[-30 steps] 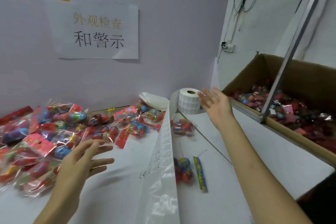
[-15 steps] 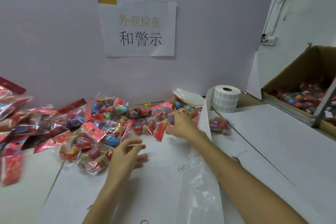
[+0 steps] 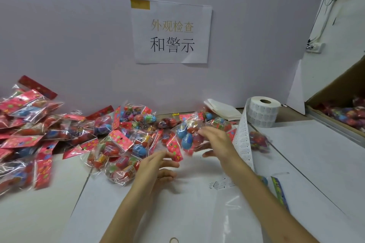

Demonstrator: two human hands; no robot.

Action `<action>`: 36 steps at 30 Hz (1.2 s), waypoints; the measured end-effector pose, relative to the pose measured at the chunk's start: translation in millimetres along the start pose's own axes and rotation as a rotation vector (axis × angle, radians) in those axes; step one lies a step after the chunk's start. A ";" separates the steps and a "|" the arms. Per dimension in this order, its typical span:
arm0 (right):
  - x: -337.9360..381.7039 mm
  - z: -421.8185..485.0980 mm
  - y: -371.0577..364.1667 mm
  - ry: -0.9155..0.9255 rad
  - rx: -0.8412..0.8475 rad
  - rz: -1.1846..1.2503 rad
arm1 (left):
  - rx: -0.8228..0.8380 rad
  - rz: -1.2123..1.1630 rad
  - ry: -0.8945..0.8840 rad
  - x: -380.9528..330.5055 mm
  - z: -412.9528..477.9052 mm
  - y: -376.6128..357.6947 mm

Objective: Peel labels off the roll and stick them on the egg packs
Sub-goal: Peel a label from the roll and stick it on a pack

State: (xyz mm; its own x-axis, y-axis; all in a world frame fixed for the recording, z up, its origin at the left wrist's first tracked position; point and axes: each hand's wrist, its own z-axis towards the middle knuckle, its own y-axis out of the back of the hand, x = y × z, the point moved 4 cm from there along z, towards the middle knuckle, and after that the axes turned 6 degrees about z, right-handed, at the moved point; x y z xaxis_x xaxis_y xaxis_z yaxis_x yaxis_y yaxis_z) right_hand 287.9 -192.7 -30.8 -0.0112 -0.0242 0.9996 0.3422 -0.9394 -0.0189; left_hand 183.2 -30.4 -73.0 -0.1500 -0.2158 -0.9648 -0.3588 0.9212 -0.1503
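A white label roll (image 3: 264, 113) stands at the back right of the table. Its strip (image 3: 243, 140) runs down toward me, ending in glossy backing (image 3: 237, 215). A heap of clear egg packs (image 3: 110, 136) with red headers covers the left and middle. My right hand (image 3: 216, 141) grips one egg pack with blue eggs (image 3: 184, 139) just above the table, in front of the heap. My left hand (image 3: 156, 167) hovers beside that pack's red header, fingers spread and holding nothing.
A cardboard box (image 3: 335, 92) of more packs sits at the far right behind a metal rail. One pack (image 3: 258, 141) lies right of the strip, another (image 3: 277, 185) under my right forearm. Folded white paper (image 3: 221, 108) lies by the roll. A paper sign (image 3: 170, 31) hangs on the wall.
My view swung left. My right hand left the label roll, reached into the heap and drew a blue-egg pack toward me. My left hand moved in toward the pack.
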 end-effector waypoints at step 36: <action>-23.2 -22.5 -19.5 0.068 0.143 -0.179 | -0.212 0.158 -0.078 -10.0 -6.5 0.4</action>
State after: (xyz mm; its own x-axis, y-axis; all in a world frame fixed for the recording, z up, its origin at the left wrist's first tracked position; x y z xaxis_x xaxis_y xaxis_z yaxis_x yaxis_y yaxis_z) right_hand 260.3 -181.5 -54.0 -0.1450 0.1105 0.9832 0.4587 -0.8730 0.1658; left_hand 178.6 -30.0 -62.1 -0.1507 -0.0417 -0.9877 -0.5229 0.8512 0.0439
